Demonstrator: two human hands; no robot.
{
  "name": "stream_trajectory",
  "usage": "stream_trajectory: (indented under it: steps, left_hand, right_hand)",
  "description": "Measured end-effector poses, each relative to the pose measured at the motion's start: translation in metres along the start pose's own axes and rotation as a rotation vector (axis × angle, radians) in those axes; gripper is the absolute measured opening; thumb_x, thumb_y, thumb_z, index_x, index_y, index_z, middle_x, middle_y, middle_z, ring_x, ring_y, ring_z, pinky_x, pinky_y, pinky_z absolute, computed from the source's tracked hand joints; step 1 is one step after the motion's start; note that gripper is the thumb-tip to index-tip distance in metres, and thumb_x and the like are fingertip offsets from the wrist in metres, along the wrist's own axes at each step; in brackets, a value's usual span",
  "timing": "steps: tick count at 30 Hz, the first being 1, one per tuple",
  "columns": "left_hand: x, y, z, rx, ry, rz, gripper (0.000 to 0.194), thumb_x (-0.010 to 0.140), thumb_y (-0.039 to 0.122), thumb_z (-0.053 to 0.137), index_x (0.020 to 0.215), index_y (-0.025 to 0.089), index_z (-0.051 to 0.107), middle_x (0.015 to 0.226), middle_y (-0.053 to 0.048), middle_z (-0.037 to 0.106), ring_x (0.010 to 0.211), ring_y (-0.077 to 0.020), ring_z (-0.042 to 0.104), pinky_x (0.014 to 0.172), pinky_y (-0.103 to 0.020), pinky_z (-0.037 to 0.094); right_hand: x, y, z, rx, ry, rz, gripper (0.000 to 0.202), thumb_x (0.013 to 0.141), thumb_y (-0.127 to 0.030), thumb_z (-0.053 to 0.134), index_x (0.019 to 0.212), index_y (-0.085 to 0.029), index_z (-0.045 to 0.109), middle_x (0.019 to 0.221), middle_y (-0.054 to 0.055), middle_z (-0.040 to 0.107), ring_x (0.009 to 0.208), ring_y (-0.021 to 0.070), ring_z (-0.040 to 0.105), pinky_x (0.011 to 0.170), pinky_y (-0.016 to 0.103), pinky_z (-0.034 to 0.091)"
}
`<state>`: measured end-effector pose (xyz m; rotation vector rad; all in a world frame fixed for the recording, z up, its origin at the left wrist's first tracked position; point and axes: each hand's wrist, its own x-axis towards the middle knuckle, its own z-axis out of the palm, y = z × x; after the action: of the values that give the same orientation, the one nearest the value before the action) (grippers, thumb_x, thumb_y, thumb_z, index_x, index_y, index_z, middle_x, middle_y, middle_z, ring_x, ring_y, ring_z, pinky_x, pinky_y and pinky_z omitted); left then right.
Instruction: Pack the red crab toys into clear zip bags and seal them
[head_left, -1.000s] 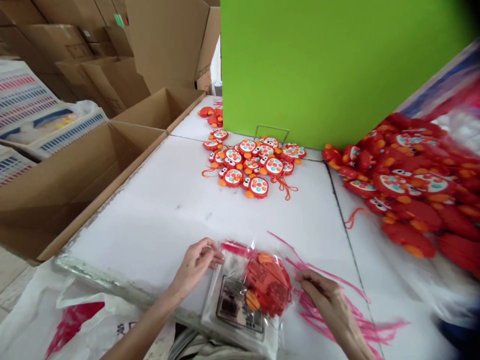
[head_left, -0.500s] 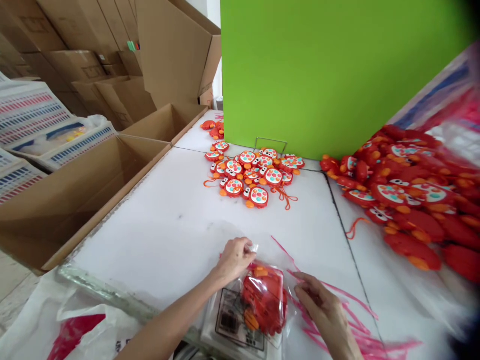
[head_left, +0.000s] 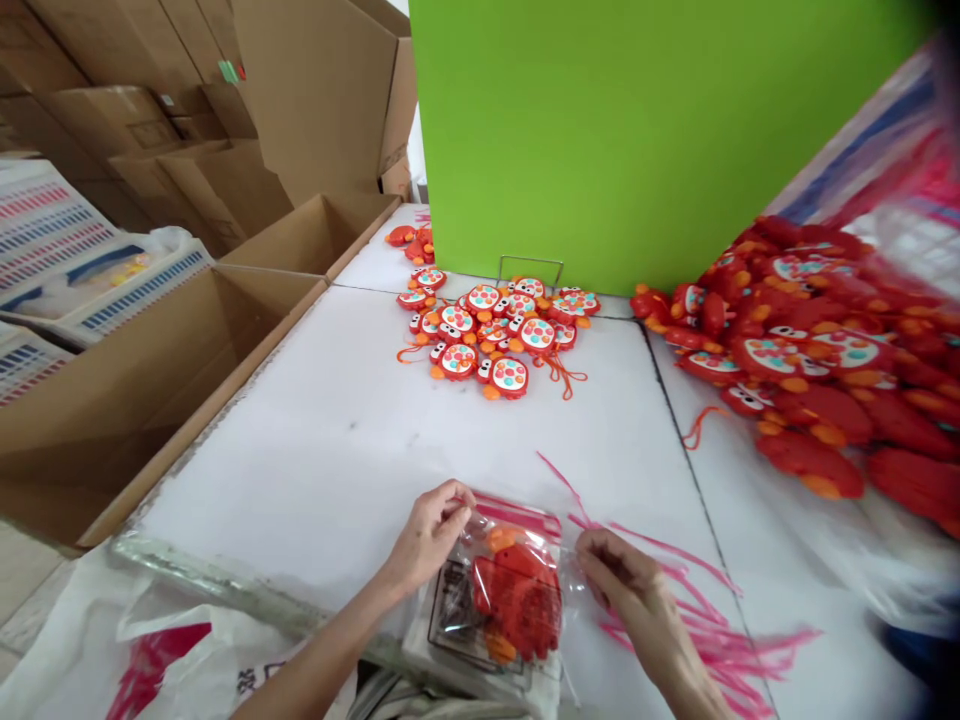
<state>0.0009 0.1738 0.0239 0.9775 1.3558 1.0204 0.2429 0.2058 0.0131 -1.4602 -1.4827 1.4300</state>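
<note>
A clear plastic bag (head_left: pixel 517 517) with a pink strip along its top edge lies at the table's front, with a red and orange toy (head_left: pixel 525 600) inside. My left hand (head_left: pixel 431 535) pinches the bag's upper left corner. At the bag's right side, my right hand (head_left: pixel 626 580) has its fingers closed on the clear plastic edge. Beneath the bag are flat printed bags (head_left: pixel 450 610) with dark print. Pink strips (head_left: pixel 705 630) are scattered beside and under my right hand.
Several red turtle-like toys (head_left: pixel 495 325) lie mid-table before a green panel (head_left: pixel 637 130). A large heap of them (head_left: pixel 817 400) sits at right. An open cardboard box (head_left: pixel 187 370) stands along the left edge, near white baskets (head_left: pixel 142 300). A white bag (head_left: pixel 187 650) hangs at front left.
My left hand has moved left to the bag's corner, and the bag's pink-striped top now lies spread out. My right hand has closed on its right edge. The view has shifted slightly.
</note>
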Motion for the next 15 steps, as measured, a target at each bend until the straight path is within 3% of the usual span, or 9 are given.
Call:
stream_trajectory:
  steps: [4,8,15]
  left_hand:
    - [-0.010,0.003,-0.006,-0.041,0.033,-0.021,0.017,0.081,0.033,0.052,0.073,0.018,0.056,0.065,0.000,0.061,0.062,-0.0163,0.060,0.062,-0.025,0.047]
    - [-0.020,0.003,-0.014,0.059,0.087,0.019,0.014,0.077,0.023,0.049,0.068,0.018,0.058,0.065,0.000,0.062,0.067,-0.0170,0.059,0.065,-0.025,0.043]
    - [-0.031,0.001,-0.019,0.138,0.123,0.026,0.014,0.073,0.017,0.045,0.062,0.018,0.055,0.062,-0.001,0.063,0.067,-0.0184,0.060,0.062,-0.024,0.041]
  right_hand:
    - [-0.003,-0.003,0.005,-0.013,-0.041,0.033,0.022,0.075,-0.041,0.057,0.068,-0.020,0.060,0.049,-0.005,0.036,0.046,0.0106,0.032,0.045,0.024,0.024]
    - [-0.003,-0.005,0.008,-0.023,-0.084,0.054,0.021,0.075,-0.039,0.055,0.066,-0.020,0.059,0.049,-0.005,0.035,0.046,0.0112,0.032,0.046,0.025,0.025]
    - [-0.006,-0.020,0.009,-0.311,-0.170,-0.103,0.020,0.079,-0.027,0.044,0.072,-0.022,0.062,0.058,-0.001,0.052,0.055,0.0151,0.047,0.053,0.025,0.037]
